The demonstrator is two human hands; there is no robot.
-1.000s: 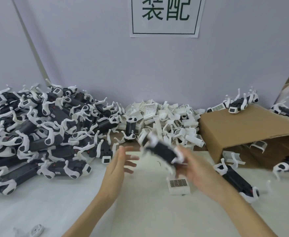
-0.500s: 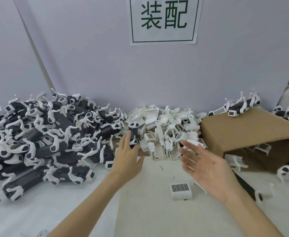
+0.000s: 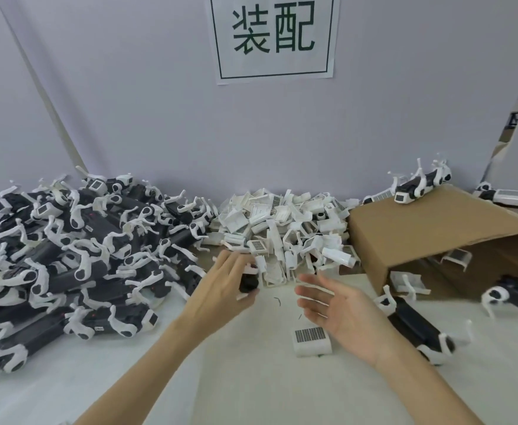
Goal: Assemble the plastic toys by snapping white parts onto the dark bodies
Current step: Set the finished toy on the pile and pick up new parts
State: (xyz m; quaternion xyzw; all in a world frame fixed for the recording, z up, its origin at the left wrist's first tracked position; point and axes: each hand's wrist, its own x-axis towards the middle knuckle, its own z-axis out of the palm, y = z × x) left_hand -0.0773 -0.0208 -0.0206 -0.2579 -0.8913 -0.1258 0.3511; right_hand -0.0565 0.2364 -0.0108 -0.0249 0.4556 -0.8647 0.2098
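My left hand (image 3: 225, 286) grips a dark toy body (image 3: 249, 283) with white legs, just in front of the heap of loose white parts (image 3: 285, 228). Its fingers hide most of that body. My right hand (image 3: 340, 308) hovers to the right of it, palm turned inward, fingers spread and holding nothing. A single white part with a barcode-like grille (image 3: 311, 340) lies on the white table below my right hand. A big pile of dark bodies with white legs (image 3: 67, 256) fills the left side.
A tipped cardboard box (image 3: 429, 231) lies at the right, with one toy (image 3: 420, 187) on top and white parts inside its opening. Another dark toy (image 3: 417, 329) lies beside my right forearm. A grey wall with a printed sign (image 3: 274, 38) closes the back.
My right hand let go of the toy it held a second ago and now hangs open. My left hand reached to the white heap, took a dark body and drew it back.
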